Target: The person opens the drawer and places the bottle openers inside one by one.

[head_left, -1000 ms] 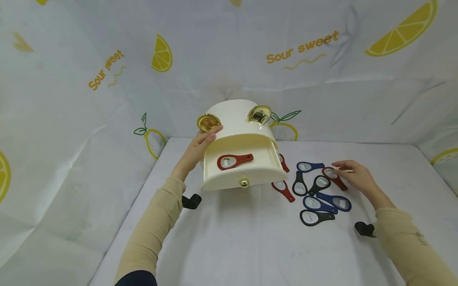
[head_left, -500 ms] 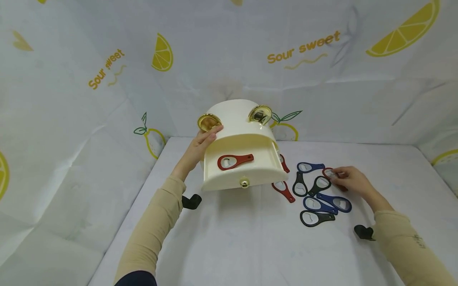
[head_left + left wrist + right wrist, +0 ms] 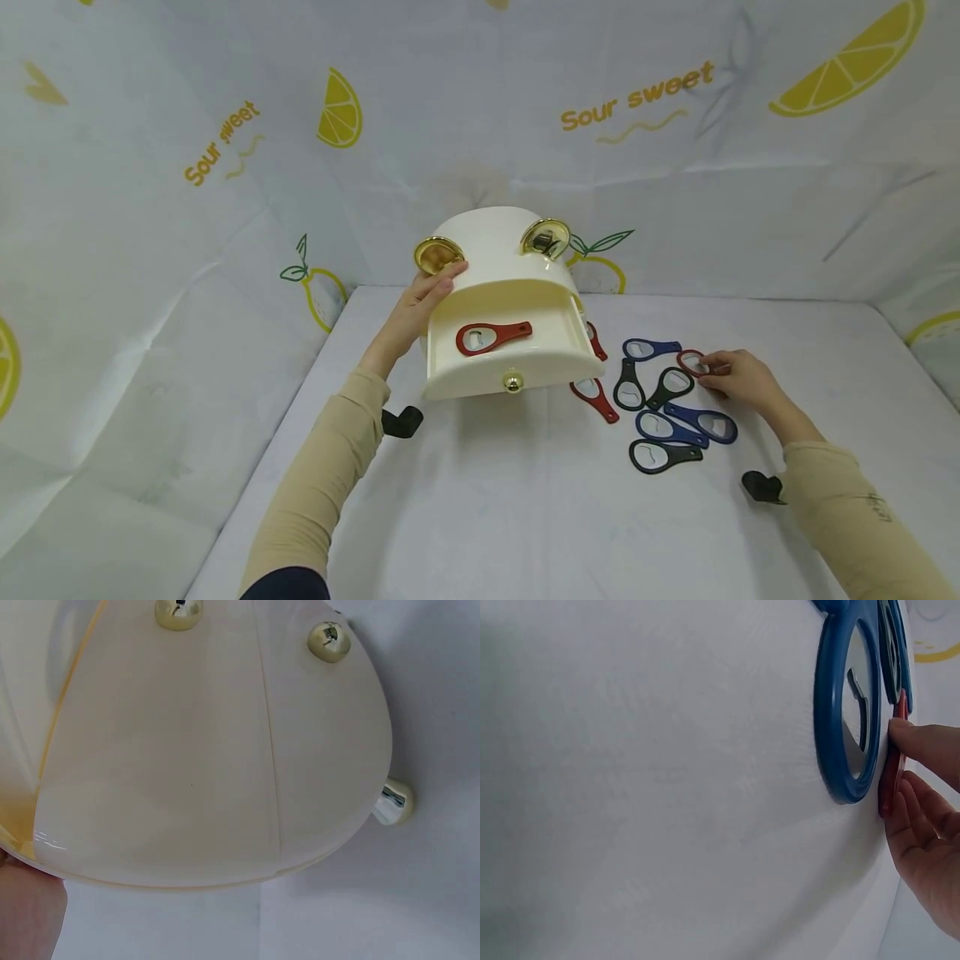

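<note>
A cream rounded box [image 3: 487,237] has its front drawer [image 3: 468,386] pulled out, with a red bottle opener [image 3: 495,336] lying inside. My left hand [image 3: 415,315] grips the box's left side below a gold disc, its fingers partly hidden. The left wrist view looks onto the box's underside [image 3: 172,750], with gold round feet [image 3: 328,641]. On the right, my right hand [image 3: 742,379] pinches another red bottle opener [image 3: 894,769] between thumb and fingers, down at the tabletop. That opener's ring end [image 3: 692,362] pokes out past the fingertips.
Several blue, black and red bottle openers lie grouped right of the box, including a blue one [image 3: 651,349], a black one [image 3: 663,457] and a red one [image 3: 595,400]. A white cloth with lemon prints [image 3: 480,100] hangs behind the white table [image 3: 487,517].
My right hand has come down and slightly toward me onto the red bottle opener, its fingers closing on the handle. The left hand and the box stay put.
</note>
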{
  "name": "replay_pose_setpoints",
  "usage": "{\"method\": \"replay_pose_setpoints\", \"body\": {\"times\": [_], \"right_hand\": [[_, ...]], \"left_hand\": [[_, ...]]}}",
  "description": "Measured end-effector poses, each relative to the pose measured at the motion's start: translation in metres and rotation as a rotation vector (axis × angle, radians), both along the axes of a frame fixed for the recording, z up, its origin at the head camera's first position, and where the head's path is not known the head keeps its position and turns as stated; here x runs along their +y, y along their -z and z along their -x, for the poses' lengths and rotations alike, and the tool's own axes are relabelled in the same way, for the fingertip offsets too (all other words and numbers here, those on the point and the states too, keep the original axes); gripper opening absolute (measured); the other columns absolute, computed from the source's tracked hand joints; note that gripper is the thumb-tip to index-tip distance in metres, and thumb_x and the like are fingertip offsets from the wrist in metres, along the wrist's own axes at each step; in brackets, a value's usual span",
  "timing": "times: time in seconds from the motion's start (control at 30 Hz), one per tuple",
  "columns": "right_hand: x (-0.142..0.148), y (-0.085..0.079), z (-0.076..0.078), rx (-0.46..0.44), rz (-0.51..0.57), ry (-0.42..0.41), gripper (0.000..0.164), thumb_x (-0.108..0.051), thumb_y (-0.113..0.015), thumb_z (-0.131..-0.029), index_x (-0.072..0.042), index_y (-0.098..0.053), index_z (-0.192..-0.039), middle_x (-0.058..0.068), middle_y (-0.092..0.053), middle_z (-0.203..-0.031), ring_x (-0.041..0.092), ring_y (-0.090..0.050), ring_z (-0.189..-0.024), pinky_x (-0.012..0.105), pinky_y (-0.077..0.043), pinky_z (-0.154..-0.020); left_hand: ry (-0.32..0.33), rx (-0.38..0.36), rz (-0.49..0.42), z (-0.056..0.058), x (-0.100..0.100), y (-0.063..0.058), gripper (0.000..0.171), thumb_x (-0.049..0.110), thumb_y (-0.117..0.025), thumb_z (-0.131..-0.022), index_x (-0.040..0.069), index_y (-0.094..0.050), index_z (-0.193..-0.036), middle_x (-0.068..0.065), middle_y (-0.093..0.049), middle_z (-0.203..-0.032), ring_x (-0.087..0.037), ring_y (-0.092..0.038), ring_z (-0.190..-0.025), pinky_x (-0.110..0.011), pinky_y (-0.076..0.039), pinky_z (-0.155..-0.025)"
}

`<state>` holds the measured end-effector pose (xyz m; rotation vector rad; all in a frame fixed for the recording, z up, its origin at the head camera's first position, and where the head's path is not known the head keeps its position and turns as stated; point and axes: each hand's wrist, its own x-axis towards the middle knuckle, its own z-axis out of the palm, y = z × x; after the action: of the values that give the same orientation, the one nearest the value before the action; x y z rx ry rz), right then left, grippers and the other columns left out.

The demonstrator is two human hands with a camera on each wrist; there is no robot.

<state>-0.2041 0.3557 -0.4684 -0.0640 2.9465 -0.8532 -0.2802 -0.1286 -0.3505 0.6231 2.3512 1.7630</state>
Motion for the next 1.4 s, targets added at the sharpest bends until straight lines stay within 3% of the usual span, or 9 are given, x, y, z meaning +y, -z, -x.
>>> {"method": "replay_pose_setpoints", "body": {"times": [0.17,0.3,0.4,0.57,0.67,1.0,1.27,1.4], "right_hand": [[-0.001,-0.001,-0.001,-0.019,-0.014,0.027,0.040,-0.013,-0.065,-0.083,0.014,-0.056,-0.112,0.034,-0.060,-0.103,0.049,-0.055,-0.098,0.052,-0.047,-0.077],[-0.003,-0.002,-0.003,-0.035,-0.020,0.073,0.044,-0.017,-0.065,-0.084,0.014,-0.055,-0.113,0.034,-0.059,-0.106,0.046,-0.056,-0.096,0.048,-0.048,-0.075],[-0.003,-0.004,-0.003,-0.058,-0.021,0.099,0.045,-0.019,-0.065,-0.084,0.013,-0.055,-0.114,0.033,-0.058,-0.107,0.043,-0.056,-0.093,0.046,-0.048,-0.073],[-0.002,-0.005,-0.004,-0.092,-0.039,0.103,0.043,-0.019,-0.064,-0.085,0.013,-0.057,-0.111,0.032,-0.059,-0.105,0.038,-0.055,-0.089,0.047,-0.046,-0.073],[0.000,-0.007,-0.006,-0.096,-0.044,0.100,0.040,-0.020,-0.063,-0.086,0.012,-0.059,-0.110,0.030,-0.061,-0.102,0.034,-0.055,-0.085,0.044,-0.045,-0.071],[0.006,-0.019,-0.014,-0.022,-0.020,0.104,0.040,-0.027,-0.065,-0.087,0.008,-0.062,-0.106,0.027,-0.064,-0.097,0.020,-0.057,-0.073,0.025,-0.043,-0.057],[0.004,-0.021,-0.011,0.034,0.022,0.159,0.042,-0.036,-0.067,-0.085,-0.001,-0.064,-0.107,0.019,-0.066,-0.096,0.024,-0.056,-0.080,0.041,-0.046,-0.060],[-0.004,-0.036,-0.015,0.077,0.032,0.105,0.041,-0.034,-0.065,-0.087,0.000,-0.064,-0.109,0.023,-0.065,-0.097,0.030,-0.055,-0.083,0.033,-0.043,-0.059]], "left_hand": [[-0.005,0.005,0.016,-0.001,-0.001,0.001,0.041,0.046,-0.045,-0.095,0.034,-0.049,-0.135,0.001,-0.027,-0.144,-0.018,-0.029,-0.134,-0.043,-0.037,-0.103],[-0.005,-0.006,0.025,-0.001,-0.001,-0.001,0.040,0.045,-0.044,-0.096,0.035,-0.049,-0.135,0.002,-0.026,-0.145,-0.018,-0.028,-0.135,-0.043,-0.037,-0.103],[-0.003,-0.012,0.032,-0.008,0.000,-0.009,0.040,0.038,-0.043,-0.098,0.030,-0.047,-0.137,-0.001,-0.025,-0.147,-0.020,-0.027,-0.136,-0.043,-0.037,-0.103],[0.002,-0.010,0.042,-0.021,0.004,-0.023,0.041,0.033,-0.042,-0.099,0.023,-0.045,-0.139,-0.006,-0.024,-0.146,-0.023,-0.027,-0.135,-0.042,-0.037,-0.103],[0.005,-0.011,0.039,-0.020,0.004,-0.023,0.040,0.032,-0.041,-0.100,0.023,-0.045,-0.139,-0.006,-0.024,-0.146,-0.023,-0.027,-0.135,-0.043,-0.037,-0.103],[0.017,-0.003,0.029,-0.019,0.003,-0.022,0.040,0.032,-0.041,-0.100,0.023,-0.046,-0.139,-0.006,-0.024,-0.147,-0.022,-0.025,-0.137,-0.045,-0.034,-0.105],[0.015,-0.004,0.029,-0.019,0.003,-0.023,0.040,0.032,-0.041,-0.100,0.024,-0.045,-0.139,-0.005,-0.023,-0.148,-0.022,-0.024,-0.137,-0.044,-0.033,-0.106],[0.018,-0.003,0.027,-0.019,0.003,-0.022,0.040,0.032,-0.041,-0.100,0.023,-0.045,-0.139,-0.005,-0.023,-0.147,-0.022,-0.024,-0.137,-0.044,-0.033,-0.106]]}}
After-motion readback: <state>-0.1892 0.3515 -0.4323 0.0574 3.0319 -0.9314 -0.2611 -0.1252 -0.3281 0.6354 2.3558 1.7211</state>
